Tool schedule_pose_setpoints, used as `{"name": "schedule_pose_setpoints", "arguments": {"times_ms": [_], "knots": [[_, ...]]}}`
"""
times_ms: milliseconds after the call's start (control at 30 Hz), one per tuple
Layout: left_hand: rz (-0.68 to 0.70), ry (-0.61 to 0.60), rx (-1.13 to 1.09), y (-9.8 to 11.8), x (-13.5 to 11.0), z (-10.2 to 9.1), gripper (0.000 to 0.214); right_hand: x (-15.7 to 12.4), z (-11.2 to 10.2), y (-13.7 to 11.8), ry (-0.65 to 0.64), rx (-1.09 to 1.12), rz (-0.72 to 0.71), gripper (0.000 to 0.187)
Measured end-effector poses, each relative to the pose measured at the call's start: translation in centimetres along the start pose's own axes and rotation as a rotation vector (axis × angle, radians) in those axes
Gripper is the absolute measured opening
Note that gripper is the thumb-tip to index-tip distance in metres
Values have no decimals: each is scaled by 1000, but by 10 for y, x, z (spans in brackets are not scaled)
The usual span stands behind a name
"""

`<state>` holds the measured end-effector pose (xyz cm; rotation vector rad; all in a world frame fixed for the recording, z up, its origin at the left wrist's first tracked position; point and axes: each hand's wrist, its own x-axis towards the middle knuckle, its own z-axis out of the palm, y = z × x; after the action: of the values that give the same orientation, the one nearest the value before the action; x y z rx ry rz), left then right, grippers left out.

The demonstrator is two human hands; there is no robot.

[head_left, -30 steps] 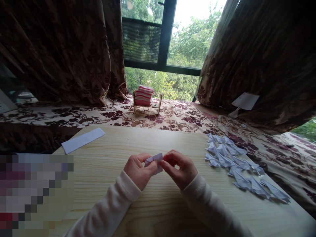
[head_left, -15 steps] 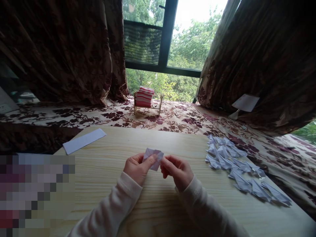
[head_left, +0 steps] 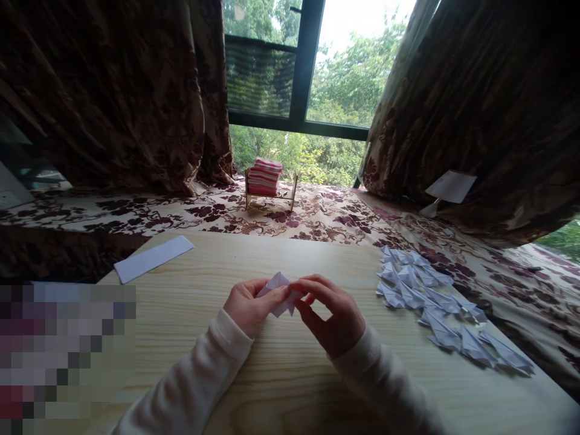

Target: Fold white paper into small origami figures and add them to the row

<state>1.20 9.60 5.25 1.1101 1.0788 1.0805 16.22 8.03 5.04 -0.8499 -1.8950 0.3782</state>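
Note:
A small folded piece of white paper (head_left: 277, 283) is held above the middle of the wooden table. My left hand (head_left: 251, 305) is closed on its left side, with the thumb lying across the front. My right hand (head_left: 334, 308) pinches the paper's right edge between curved fingers and thumb, leaving a gap between them. The fingers partly hide the paper, so its exact folds cannot be made out.
Several folded white paper pieces (head_left: 417, 284) lie in rows on the table's right side. A white paper strip (head_left: 154, 258) rests at the far left. Beyond the table (head_left: 190, 374), a small rack (head_left: 270, 194) holds striped cloths (head_left: 264, 175); a white lamp (head_left: 450, 186) stands right.
The paper has turned so that a corner points up. My right hand has opened from a tight curl to a wider pinch and reaches over the paper's right edge.

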Motion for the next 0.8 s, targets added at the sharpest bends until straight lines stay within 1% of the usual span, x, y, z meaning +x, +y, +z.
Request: {"name": "schedule_pose_setpoints", "arguments": {"times_ms": [100, 233, 467, 533, 600, 700, 800], "knots": [[5, -1, -36, -1, 0, 0, 30, -1, 1, 1, -3, -42, -1, 31], [32, -30, -2, 3, -3, 1, 23, -2, -1, 4, -51, -166, -53, 30], [-34, -127, 60, 3, -1, -2, 26, -1, -6, 2, -110, -322, -144, 21], [-50, -157, 58, 2, -1, -3, 27, 0, -8, 1, -125, -307, -179, 21], [-44, -171, 44, 1, 0, -3, 27, 0, -9, 0, -135, -247, -196, 24], [-12, -162, 22, 1, 0, -4, 27, 0, -9, 1, -136, -147, -150, 26], [-16, -173, -25, 0, 1, -4, 25, 0, -7, 2, -103, -125, -95, 23]]}}
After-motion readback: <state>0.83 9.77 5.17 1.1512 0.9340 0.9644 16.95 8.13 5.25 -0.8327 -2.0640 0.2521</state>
